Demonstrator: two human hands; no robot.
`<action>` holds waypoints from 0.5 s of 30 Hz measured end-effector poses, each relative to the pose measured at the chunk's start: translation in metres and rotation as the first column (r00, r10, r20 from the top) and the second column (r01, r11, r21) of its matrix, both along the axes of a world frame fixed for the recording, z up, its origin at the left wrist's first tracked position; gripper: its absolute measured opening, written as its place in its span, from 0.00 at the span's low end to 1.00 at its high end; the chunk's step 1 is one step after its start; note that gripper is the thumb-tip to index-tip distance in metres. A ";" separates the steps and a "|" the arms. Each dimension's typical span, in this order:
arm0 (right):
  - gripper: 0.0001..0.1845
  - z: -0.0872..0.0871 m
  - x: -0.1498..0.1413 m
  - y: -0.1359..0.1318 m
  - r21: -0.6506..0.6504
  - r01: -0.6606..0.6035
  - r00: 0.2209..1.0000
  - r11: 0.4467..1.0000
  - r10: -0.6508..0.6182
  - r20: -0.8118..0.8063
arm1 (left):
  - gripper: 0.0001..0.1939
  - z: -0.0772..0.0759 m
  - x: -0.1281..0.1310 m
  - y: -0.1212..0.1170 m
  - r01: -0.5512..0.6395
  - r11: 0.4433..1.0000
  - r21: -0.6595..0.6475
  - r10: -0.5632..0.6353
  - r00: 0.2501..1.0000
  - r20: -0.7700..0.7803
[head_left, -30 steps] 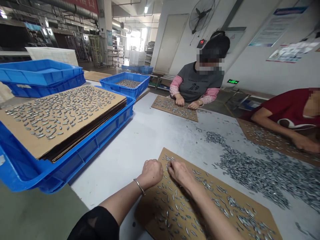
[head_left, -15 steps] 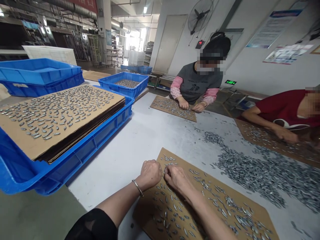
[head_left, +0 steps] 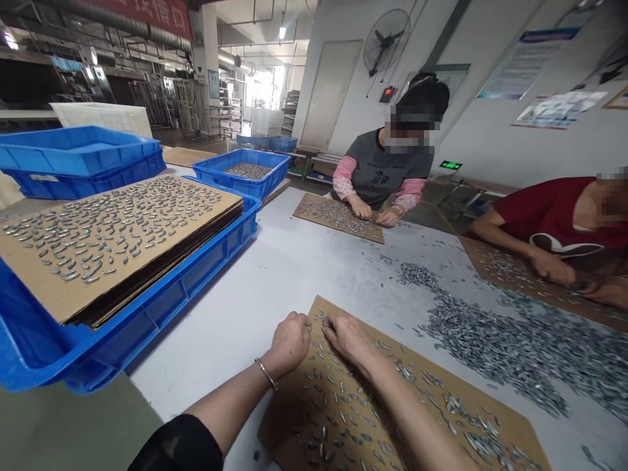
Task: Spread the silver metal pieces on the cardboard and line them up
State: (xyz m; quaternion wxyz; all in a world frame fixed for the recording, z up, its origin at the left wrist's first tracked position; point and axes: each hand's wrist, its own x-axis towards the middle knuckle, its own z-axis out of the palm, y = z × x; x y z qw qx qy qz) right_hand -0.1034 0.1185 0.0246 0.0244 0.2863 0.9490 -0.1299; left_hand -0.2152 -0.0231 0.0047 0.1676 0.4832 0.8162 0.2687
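Observation:
A brown cardboard sheet point(head_left: 495, 418) lies on the white table in front of me, strewn with several small silvery metal pieces point(head_left: 343, 405). My left hand point(head_left: 290, 340) is curled into a loose fist at the sheet's far left corner, a thin bangle on its wrist. My right hand point(head_left: 347, 335) rests beside it with fingers bent, fingertips pinching at the small pieces on the cardboard. What each hand holds is too small to name.
A big loose heap of metal pieces point(head_left: 495, 340) spreads to the right. A blue crate point(head_left: 161, 301) with stacked cardboard sheets stands left, more blue crates point(head_left: 243, 171) behind. Two other people point(head_left: 387, 170) point(head_left: 564, 229) work at their own cardboard sheets across the table.
My two hands have stayed close together at the sheet's corner, shifting only slightly. The person in red has moved a hand along their own sheet.

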 end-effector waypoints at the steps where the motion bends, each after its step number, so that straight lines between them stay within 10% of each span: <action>1: 0.09 0.000 -0.003 0.000 -0.012 0.020 1.000 1.000 -0.020 0.003 | 0.15 0.001 -0.003 0.001 -0.012 1.000 0.004 0.012 1.000 0.006; 15: 0.10 0.001 0.045 0.032 -0.204 0.198 0.958 0.959 -0.233 -0.165 | 0.14 0.015 -0.009 0.052 -0.043 0.992 -0.122 0.034 0.996 -0.078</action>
